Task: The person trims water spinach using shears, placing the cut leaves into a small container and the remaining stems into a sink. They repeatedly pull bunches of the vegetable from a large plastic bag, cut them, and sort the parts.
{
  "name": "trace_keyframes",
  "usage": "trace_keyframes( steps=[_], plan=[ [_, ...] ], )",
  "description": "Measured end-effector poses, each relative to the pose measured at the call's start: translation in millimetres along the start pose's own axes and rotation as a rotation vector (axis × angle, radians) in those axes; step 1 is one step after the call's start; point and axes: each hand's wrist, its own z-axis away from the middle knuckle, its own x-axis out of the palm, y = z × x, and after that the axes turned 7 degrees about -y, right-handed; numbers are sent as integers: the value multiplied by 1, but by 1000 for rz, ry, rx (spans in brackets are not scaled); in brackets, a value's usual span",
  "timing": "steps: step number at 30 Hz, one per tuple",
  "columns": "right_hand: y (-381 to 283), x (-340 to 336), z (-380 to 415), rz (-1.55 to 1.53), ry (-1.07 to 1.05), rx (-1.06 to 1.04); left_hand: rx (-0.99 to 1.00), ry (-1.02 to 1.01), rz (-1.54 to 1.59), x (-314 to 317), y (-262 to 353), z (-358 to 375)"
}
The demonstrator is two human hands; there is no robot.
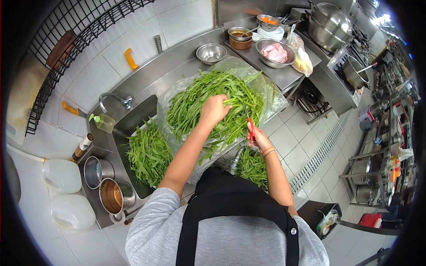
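1. the left hand [214, 109] is closed, pinching a few stems of the leafy greens [188, 104] between thumb and fingers, over the middle of the pile.
2. the right hand [259, 137] is closed around the red handles of the scissors [250, 125], just to the right of the left hand and nearer the person's body.
3. the scissors' long axis runs mostly away from the person, leaning slightly left; the handles are at the near end, the blades at the far end, pointing into the stems at the right part of the pile. how far apart the blades stand is too small to tell.
4. the leafy greens lie heaped in an open clear plastic bag [163, 95], to the right of the sink [150, 106]. many leaves on the left side trail toward the left and toward the person, while paler stems show on the right side; across the heap the directions are mixed.
5. a second heap of greens [148, 156] lies in the sink, its long axis running from far left to near right. a third heap of greens [251, 169] sits below the right hand, close to the person.
6. beyond the bag stands an empty metal bowl [211, 53]; on the worktop [306, 60] at the far right, a bowl of raw meat [276, 53] stands near a plastic bag of yellow food [302, 61].
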Motion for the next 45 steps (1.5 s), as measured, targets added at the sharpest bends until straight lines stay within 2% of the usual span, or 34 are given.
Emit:
trace_keyframes(
  steps=[4,6,8,9,14,16,18,20,22,24,26,28,30,32,34,38,40,41,45],
  plan=[
    [14,-1,14,3,-111,-10,-33,78,157,35,-58,-1],
    [25,5,27,-71,-172,-10,-61,15,218,44,-76,6],
    [33,8,36,-170,-365,115,-52,-13,307,54,-85,16],
    [38,11,34,-198,-371,138,-68,-66,380,57,-86,19],
    [35,23,19,-127,-271,101,-56,-44,444,80,-93,26],
    [34,25,15,-60,-250,55,-8,56,448,79,-92,27],
    [34,21,18,-76,-234,74,-40,49,465,68,-90,19],
    [35,18,24,-59,-245,72,-18,189,286,42,-73,16],
    [32,19,27,-54,-233,38,-62,116,307,25,-55,6],
    [28,17,26,-163,-185,42,-53,186,67,35,-55,-18],
    [25,16,20,-113,-177,3,12,192,33,50,-60,-41],
    [23,17,15,-127,-177,5,-21,9,-191,58,-59,-54],
    [23,13,13,-122,-146,13,8,22,-196,58,-55,-55],
    [27,7,9,-91,-47,117,122,111,-172,53,-46,-49],
    [32,3,14,-105,5,120,192,152,-101,44,-31,-36],
    [33,3,44,-89,-128,4,244,212,-67,24,-12,-12],
    [38,7,54,-239,-244,-129,300,292,35,21,-13,-6],
    [40,9,56,-298,-297,-157,249,214,33,20,-13,-3],
    [30,21,50,-360,-347,-159,240,123,77,27,-13,17]
  ],
)
